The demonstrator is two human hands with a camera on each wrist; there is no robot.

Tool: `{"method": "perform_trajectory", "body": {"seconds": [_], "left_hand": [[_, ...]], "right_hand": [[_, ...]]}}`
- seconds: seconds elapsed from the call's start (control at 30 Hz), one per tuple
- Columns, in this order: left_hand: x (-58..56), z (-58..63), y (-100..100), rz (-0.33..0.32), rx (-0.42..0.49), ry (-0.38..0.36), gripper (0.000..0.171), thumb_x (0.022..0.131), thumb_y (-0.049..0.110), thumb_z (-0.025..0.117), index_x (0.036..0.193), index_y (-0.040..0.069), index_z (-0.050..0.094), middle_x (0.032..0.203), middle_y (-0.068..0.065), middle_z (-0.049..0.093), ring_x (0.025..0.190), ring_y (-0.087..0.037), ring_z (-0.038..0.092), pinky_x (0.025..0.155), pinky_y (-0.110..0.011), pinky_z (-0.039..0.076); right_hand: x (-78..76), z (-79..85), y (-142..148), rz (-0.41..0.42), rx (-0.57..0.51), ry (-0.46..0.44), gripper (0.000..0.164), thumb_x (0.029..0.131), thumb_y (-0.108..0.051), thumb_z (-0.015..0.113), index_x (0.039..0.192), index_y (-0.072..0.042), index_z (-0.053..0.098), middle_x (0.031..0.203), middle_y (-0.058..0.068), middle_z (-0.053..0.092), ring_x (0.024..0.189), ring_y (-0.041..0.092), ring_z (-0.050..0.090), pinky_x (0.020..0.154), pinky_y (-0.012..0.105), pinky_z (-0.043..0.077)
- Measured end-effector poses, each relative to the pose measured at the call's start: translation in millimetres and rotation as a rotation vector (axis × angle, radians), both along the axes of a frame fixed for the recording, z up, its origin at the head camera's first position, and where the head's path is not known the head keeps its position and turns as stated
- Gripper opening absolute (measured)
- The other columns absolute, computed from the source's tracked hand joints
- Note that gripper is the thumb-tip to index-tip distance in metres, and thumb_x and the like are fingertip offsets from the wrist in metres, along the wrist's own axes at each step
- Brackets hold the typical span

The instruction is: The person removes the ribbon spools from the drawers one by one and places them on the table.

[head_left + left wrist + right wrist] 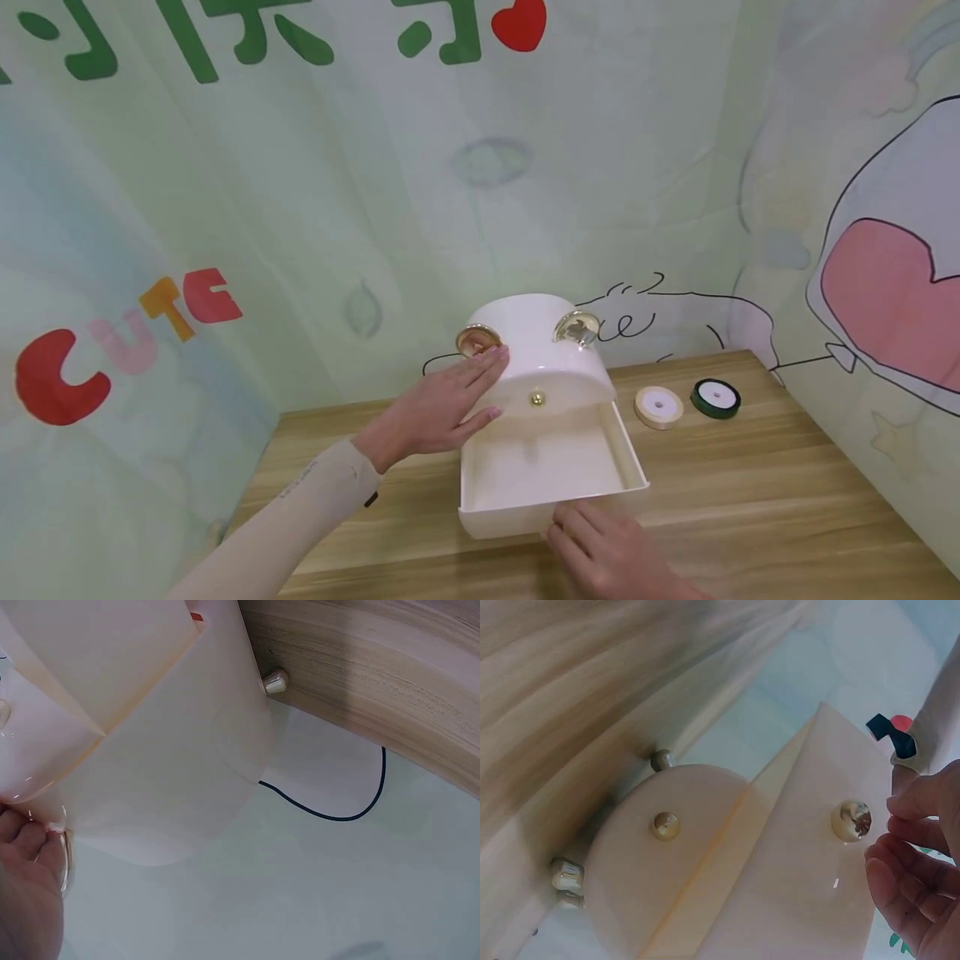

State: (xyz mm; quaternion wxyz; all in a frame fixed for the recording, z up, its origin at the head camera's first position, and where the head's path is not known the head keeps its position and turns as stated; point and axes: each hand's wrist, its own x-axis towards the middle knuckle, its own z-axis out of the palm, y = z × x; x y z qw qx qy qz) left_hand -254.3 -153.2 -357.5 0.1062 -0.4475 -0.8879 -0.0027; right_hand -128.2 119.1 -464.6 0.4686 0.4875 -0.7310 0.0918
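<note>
A glossy white storage box (531,321) with an arched top and two round gold ears stands on the table, one drawer (547,454) pulled out toward me. My left hand (450,404) lies against the box's upper left side by the gold ear (477,340), fingers mostly straight. My right hand (600,550) is at the drawer's front, fingers loosely bent. In the right wrist view, its fingertips are right at the drawer front's edge, beside a gold knob (851,820) that they do not grip. Another gold knob (665,825) is on the panel behind.
Two ribbon rolls, one cream (659,407) and one dark green (716,398), lie on the wooden table (757,475) right of the box. A printed cloth (322,208) hangs close behind it. Small gold feet (276,681) support the box.
</note>
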Motion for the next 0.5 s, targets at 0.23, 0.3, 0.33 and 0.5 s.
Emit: {"method": "perform_trajectory", "body": {"seconds": [0.23,0.3,0.33,0.5], "left_hand": [[-1.0,-0.1,-1.0,0.007,-0.002,0.001,0.072,0.111,0.04,0.05,0.166,0.002,0.024,0.174,-0.014,0.028,0.161,-0.027,0.032,0.127,-0.044,0.038],[-1.3,-0.5,-0.9,0.0,-0.003,0.01,0.072,0.111,0.04,0.05,0.166,0.002,0.025,0.174,-0.014,0.028,0.161,-0.028,0.033,0.127,-0.044,0.038],[-1.5,-0.7,-0.7,-0.003,-0.003,0.015,0.072,0.111,0.04,0.05,0.166,0.002,0.025,0.174,-0.014,0.029,0.161,-0.028,0.033,0.127,-0.044,0.038],[-2.3,-1.3,0.8,-0.012,-0.003,0.033,0.072,0.11,0.04,0.05,0.166,0.002,0.026,0.173,-0.015,0.03,0.16,-0.028,0.035,0.126,-0.044,0.04]], "right_hand": [[1.6,-9.0,-2.9,-0.071,0.013,0.032,0.04,0.112,-0.024,0.041,0.095,-0.009,0.075,0.093,0.004,0.071,0.086,0.017,0.067,0.063,0.022,0.057],[2.2,-10.9,-2.2,-0.08,0.021,0.026,0.042,0.113,-0.027,0.04,0.096,-0.008,0.074,0.094,0.005,0.07,0.087,0.018,0.067,0.064,0.022,0.058],[2.3,-11.7,-1.6,-0.083,0.024,0.026,0.044,0.113,-0.028,0.039,0.096,-0.008,0.074,0.095,0.005,0.07,0.087,0.018,0.068,0.064,0.022,0.057],[2.3,-13.7,2.6,-0.089,0.057,0.034,0.05,0.115,-0.031,0.035,0.097,-0.008,0.075,0.097,0.005,0.07,0.088,0.018,0.068,0.067,0.024,0.059]]}}
